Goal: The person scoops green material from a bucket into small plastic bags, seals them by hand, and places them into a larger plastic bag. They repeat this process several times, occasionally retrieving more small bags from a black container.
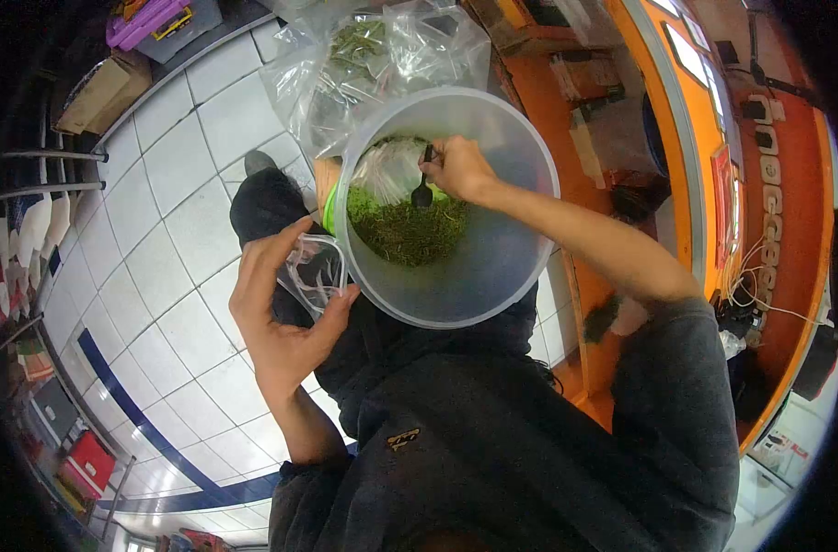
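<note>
Head view, as I log it: my right hand (460,167) is clamped on a black spoon (423,189) inside the tub (479,276), over the green herbs (405,230). My left hand (276,317) grips the tub's handle (313,267) at its left rim. Bags (373,55) lie beyond, above the tiled floor (161,230).

Floor (179,166): white square tiles, grey grout, dark blue stripe (133,414) running diagonally lower left. Left edge: metal rack (41,175) with packaged goods, red box (92,460) near bottom. Top left: cardboard box (101,87), purple crate (147,18) on grey base. Right side: orange counter (612,138) and orange wall panel (787,184), white cables (755,276) hanging down. Lighting bright, even, glare on tiles.
</note>
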